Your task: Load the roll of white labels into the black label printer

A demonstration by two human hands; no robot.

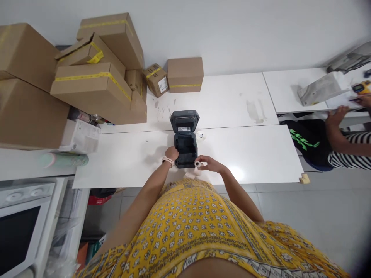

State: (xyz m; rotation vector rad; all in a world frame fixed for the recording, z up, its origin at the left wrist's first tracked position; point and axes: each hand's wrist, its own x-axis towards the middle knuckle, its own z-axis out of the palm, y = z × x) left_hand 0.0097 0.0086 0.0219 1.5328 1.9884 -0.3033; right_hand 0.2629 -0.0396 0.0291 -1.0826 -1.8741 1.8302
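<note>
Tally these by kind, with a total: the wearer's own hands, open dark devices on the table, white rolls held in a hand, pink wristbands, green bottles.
Own hands: 2, the left hand and the right hand
Open dark device: 1
Held white roll: 1
Pink wristband: 1
Green bottle: 1
Total: 6

The fingertips of my left hand (pixel 172 153) are hidden from me at the dark machine (pixel 186 150). My right hand (pixel 211 164) covers part of a pale roll (pixel 197 164). The lid label (pixel 184 129) is too small to read. Edges crop a microwave (pixel 21 208), near left, and a co-worker (pixel 350 146), right.
</note>
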